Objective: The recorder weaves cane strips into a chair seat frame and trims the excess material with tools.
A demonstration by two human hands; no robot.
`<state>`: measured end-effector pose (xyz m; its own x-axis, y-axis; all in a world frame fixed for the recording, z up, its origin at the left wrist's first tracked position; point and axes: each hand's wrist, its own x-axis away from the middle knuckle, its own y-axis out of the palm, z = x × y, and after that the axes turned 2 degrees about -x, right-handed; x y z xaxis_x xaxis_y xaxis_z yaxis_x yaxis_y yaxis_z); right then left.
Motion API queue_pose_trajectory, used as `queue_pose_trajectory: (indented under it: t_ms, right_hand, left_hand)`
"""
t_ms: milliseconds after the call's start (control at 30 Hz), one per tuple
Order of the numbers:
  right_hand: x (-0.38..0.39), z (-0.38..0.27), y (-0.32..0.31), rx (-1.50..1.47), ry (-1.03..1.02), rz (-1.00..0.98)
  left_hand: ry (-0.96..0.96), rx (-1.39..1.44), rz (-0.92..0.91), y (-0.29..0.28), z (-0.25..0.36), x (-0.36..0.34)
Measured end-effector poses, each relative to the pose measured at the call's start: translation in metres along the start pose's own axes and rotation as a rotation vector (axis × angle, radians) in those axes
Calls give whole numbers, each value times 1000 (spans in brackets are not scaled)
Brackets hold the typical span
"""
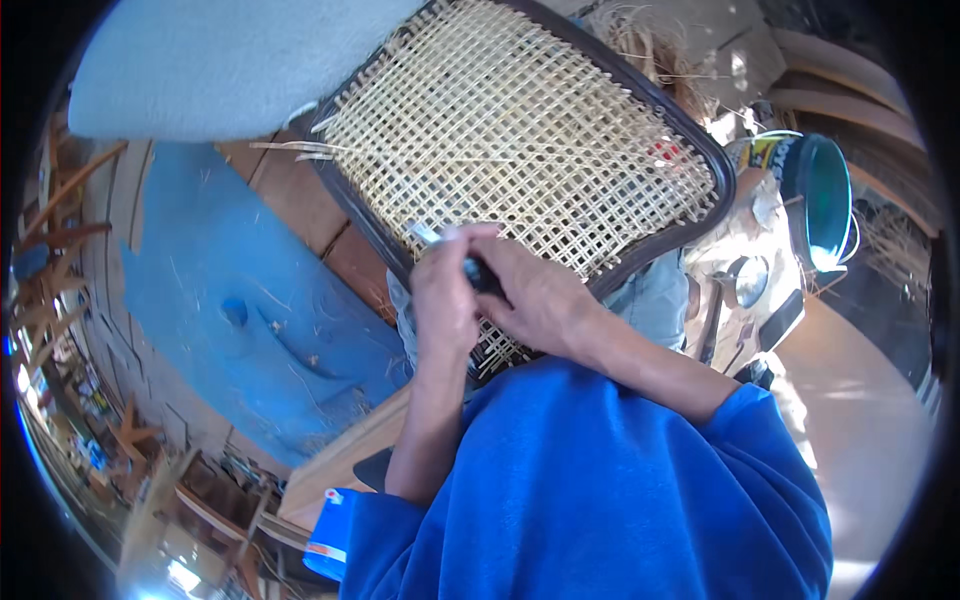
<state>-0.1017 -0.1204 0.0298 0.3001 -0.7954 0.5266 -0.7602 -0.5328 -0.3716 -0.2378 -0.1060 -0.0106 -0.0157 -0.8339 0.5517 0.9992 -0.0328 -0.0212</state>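
Observation:
A woven cane panel (520, 150) in a dark curved frame rests over my lap, with loose strand ends along its edges. My left hand (445, 290) is closed on a small hand tool with a pale tip (422, 232) and a dark middle, near the panel's lower-left part. My right hand (530, 295) crosses to it, fingers curled against the tool and my left hand. The tool's exact kind is hidden by my fingers. A short stretch of weave shows below my hands.
A blue sheet (200, 240) covers floor tiles at left. A pale pad (220, 60) is at upper left. A dark bucket (820, 200) and a cluttered surface (740, 270) stand right. Fibre scraps (650, 45) lie behind the panel; wooden pieces (70, 230) crowd the far left.

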Motion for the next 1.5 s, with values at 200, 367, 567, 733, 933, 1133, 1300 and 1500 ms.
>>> queue_pose_trajectory:
  t_ms: [200,367,567,733,933,1133,1300,1500]
  right_hand:
    - [29,37,11,25,-138,133]
    - [67,105,-5,57,-220,658]
    - [81,183,-77,-189,-92,1178]
    - [55,206,-90,-221,-171,1172]
    - [67,207,-131,28,-201,1198]
    - [84,128,-184,551,-41,1407]
    - [-12,68,-111,43,-33,503]
    - [-51,72,-89,610,-94,29]
  left_hand:
    - [-19,301,285,-89,0,-18]
    - [-186,143,155,-112,-47,-44]
    - [-183,257,45,-106,-62,-57]
    - [-156,219,30,-107,-61,-53]
    - [-190,194,71,-82,-53,-21]
    - [-337,79,-48,-3,-63,28]
    - [-367,-44,-316,-29,-55,26]
    - [-279,78,-133,-94,-19,12]
